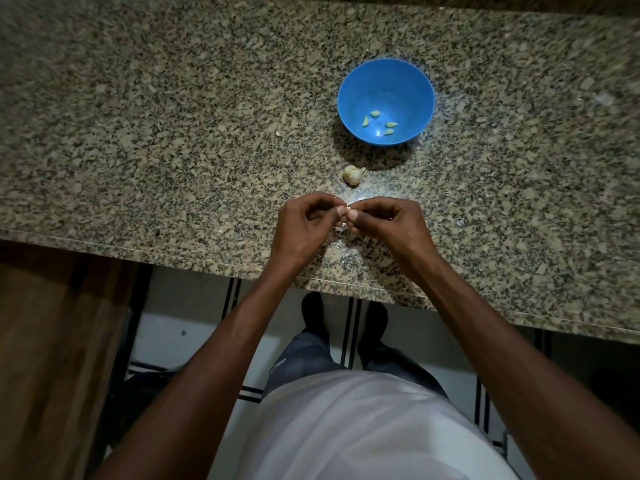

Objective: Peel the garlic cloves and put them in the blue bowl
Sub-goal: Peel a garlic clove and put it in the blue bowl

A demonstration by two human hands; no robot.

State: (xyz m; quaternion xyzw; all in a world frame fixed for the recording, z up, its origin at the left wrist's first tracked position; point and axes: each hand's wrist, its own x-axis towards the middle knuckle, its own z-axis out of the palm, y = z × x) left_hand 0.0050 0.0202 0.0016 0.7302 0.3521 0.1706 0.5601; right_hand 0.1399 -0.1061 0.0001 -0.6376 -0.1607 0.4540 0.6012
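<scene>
Inside blue bowl (349, 98), seemingly four cloves (374, 114).

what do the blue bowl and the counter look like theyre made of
Blue bowl: probably plastic, given its uniform colour, thin rim and soft dull sheen. Counter: looks like polished granite or a granite-look stone, speckled tan, grey and black, with faint glare near the bowl.

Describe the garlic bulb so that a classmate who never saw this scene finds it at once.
Start at the blue bowl on the granite counter. Just nearer the person, between bowl and hands, lies the garlic bulb. Unlike the bowl's small peeled cloves, it is larger, whitish and papery.
</scene>
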